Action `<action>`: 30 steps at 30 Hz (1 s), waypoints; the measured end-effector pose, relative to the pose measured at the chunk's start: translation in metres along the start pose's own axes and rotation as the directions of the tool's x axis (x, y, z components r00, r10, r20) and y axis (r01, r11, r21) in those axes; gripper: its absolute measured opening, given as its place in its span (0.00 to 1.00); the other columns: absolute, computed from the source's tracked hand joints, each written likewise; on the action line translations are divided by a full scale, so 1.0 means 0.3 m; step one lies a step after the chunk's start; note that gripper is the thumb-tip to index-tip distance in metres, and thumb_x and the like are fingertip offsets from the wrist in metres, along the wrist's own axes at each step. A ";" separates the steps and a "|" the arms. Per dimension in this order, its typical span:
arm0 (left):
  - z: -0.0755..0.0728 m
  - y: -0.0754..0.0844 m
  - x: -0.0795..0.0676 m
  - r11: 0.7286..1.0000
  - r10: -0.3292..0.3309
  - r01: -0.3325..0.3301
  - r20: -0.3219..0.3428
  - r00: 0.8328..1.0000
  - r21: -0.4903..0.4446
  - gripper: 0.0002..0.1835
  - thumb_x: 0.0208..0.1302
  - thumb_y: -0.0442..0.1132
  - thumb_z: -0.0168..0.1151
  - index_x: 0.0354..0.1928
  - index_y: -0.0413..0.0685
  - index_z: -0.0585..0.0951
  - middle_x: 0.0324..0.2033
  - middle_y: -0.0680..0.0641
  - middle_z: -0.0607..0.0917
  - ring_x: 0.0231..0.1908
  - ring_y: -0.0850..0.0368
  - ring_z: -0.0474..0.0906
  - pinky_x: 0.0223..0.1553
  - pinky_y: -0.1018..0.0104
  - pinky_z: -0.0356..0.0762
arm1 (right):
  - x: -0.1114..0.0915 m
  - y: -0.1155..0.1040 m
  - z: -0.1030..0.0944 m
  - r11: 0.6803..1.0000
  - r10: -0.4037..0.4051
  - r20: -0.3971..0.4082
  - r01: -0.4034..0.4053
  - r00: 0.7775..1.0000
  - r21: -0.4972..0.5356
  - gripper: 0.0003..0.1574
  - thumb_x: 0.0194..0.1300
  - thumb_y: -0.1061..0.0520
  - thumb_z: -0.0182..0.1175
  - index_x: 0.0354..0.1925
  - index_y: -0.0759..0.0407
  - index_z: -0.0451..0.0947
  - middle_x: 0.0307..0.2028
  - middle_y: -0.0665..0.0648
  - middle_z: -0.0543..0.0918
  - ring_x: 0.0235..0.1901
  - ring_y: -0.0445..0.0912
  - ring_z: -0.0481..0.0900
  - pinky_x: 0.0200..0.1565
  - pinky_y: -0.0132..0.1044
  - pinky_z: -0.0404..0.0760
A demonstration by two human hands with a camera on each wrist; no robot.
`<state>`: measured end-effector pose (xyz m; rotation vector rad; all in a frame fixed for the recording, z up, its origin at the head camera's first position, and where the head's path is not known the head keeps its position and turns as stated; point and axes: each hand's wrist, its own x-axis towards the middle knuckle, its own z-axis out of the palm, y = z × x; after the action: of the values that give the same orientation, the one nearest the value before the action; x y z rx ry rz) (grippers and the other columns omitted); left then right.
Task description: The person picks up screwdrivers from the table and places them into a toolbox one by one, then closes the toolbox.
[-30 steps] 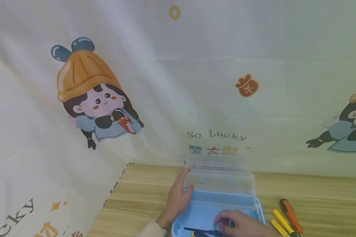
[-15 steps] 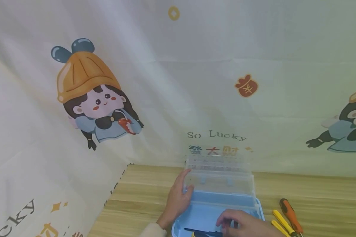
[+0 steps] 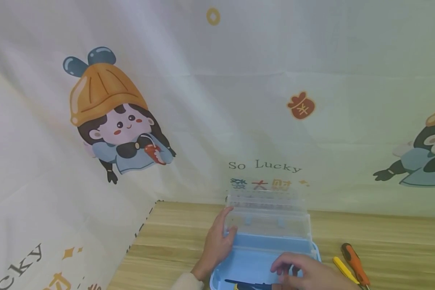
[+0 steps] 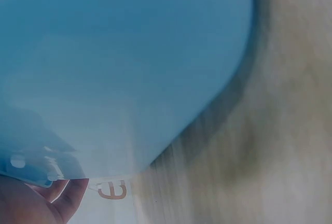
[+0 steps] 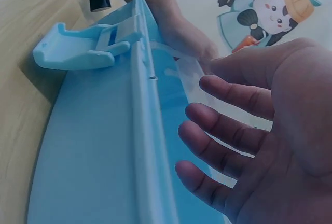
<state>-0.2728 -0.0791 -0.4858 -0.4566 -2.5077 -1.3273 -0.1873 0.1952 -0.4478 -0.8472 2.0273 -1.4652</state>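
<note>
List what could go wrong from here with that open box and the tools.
The clear lid might swing down onto the right hand, which is over the blue box, if the left hand at its edge lets go. The dark shaft inside lies close to the right hand and might poke it. The yellow handle and orange-and-black handle lie just right of the box, where a careless right hand could knock them.
</note>
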 end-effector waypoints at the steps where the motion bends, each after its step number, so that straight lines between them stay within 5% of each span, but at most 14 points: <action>1: 0.000 0.000 0.000 1.000 0.000 0.000 -0.002 1.000 0.000 0.30 0.69 0.40 0.55 0.72 0.59 0.65 0.72 0.45 0.66 0.72 0.45 0.61 0.70 0.42 0.60 | -0.004 -0.003 -0.003 1.000 -0.014 -0.004 0.014 1.000 -0.016 0.15 0.76 0.57 0.51 0.54 0.61 0.76 0.48 0.60 0.79 0.46 0.42 0.81 0.43 0.30 0.76; 14: -0.002 -0.002 -0.003 1.000 0.008 -0.008 -0.008 1.000 -0.016 0.30 0.69 0.37 0.55 0.72 0.57 0.65 0.72 0.43 0.66 0.71 0.43 0.62 0.70 0.41 0.60 | -0.056 -0.001 -0.040 0.935 -0.221 -0.137 0.170 0.966 -0.311 0.15 0.74 0.59 0.53 0.57 0.51 0.75 0.49 0.47 0.81 0.42 0.37 0.76 0.39 0.32 0.79; 26: 0.000 -0.004 0.001 1.000 0.024 -0.024 -0.014 1.000 -0.014 0.30 0.68 0.37 0.55 0.71 0.56 0.65 0.72 0.43 0.67 0.72 0.44 0.62 0.70 0.41 0.60 | -0.101 -0.028 -0.076 0.978 -0.103 -0.304 0.041 0.947 -0.203 0.17 0.75 0.57 0.53 0.57 0.62 0.76 0.48 0.54 0.83 0.45 0.39 0.80 0.42 0.32 0.82; 30: 0.000 -0.005 0.000 1.000 0.025 -0.025 -0.010 1.000 -0.018 0.29 0.69 0.37 0.55 0.72 0.53 0.65 0.72 0.44 0.67 0.71 0.43 0.62 0.70 0.41 0.60 | -0.114 -0.030 -0.083 0.979 -0.119 -0.338 0.054 0.933 -0.194 0.18 0.75 0.58 0.52 0.57 0.66 0.75 0.50 0.57 0.83 0.47 0.40 0.81 0.44 0.32 0.83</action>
<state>-0.2734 -0.0798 -0.4870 -0.4827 -2.4755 -1.3411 -0.1796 0.2343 -0.4305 -0.8018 2.4451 -1.5885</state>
